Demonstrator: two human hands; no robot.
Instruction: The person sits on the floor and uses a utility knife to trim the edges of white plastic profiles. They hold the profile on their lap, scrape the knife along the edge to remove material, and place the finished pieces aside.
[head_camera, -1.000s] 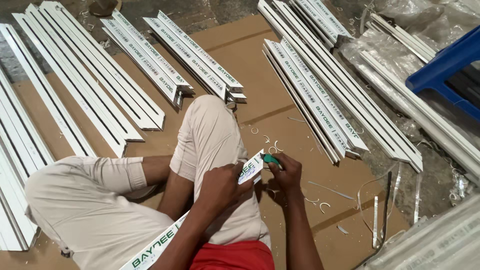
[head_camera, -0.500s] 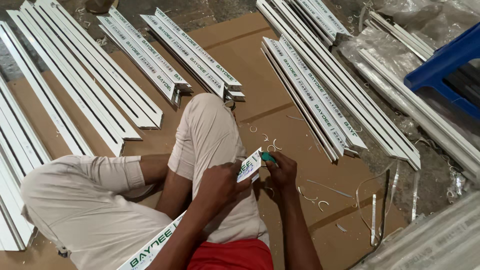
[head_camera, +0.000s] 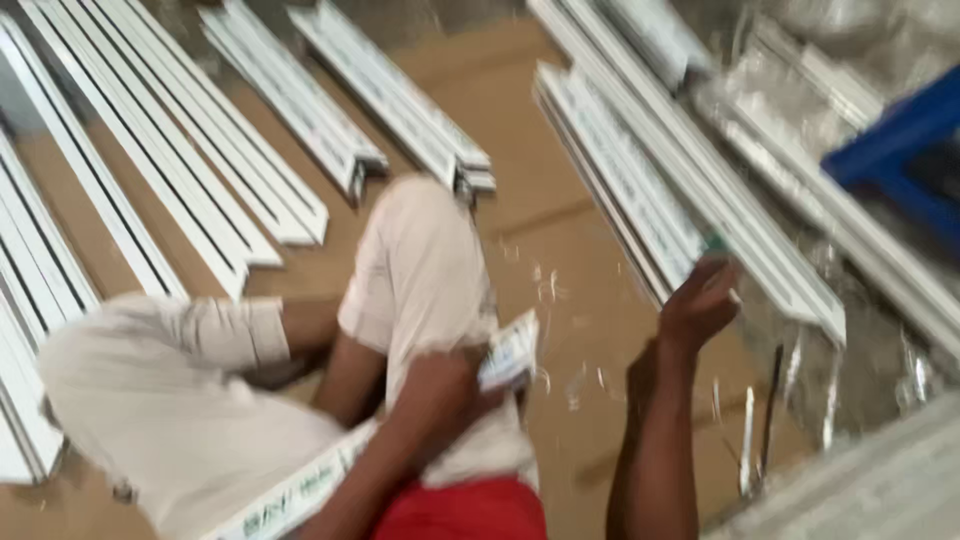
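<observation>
The white profile strip (head_camera: 400, 440) is held in the left hand (head_camera: 440, 385), which is wrapped around it near its upper end; the strip runs from that end, just above the hand, down across the lap toward the bottom edge of the view. The picture is blurred by motion, so fine detail cannot be told.

The brown cardboard sheet (head_camera: 560, 210) is spread over the floor and carries nearly everything seen. Along its left edge a large fan of long white profiles (head_camera: 150, 170) is laid side by side. At its far edge two shorter bundles of white profiles (head_camera: 385, 110) are stacked, just beyond the bent knee. Along its right edge another long stack of white profiles (head_camera: 650, 190) is laid, with crumpled clear plastic wrap (head_camera: 860, 340) beside it and a blue frame (head_camera: 900, 150) at the far right corner.

The legs in pale trousers (head_camera: 200, 400) are folded on the cardboard, one knee raised toward the middle.

The right hand (head_camera: 700, 305) is lifted well apart from the strip, at the near end of the right stack; a small green object (head_camera: 716, 243) shows at its fingertips, though the grip on it cannot be made out. Thin white offcuts (head_camera: 748, 440) are scattered near the right forearm.
</observation>
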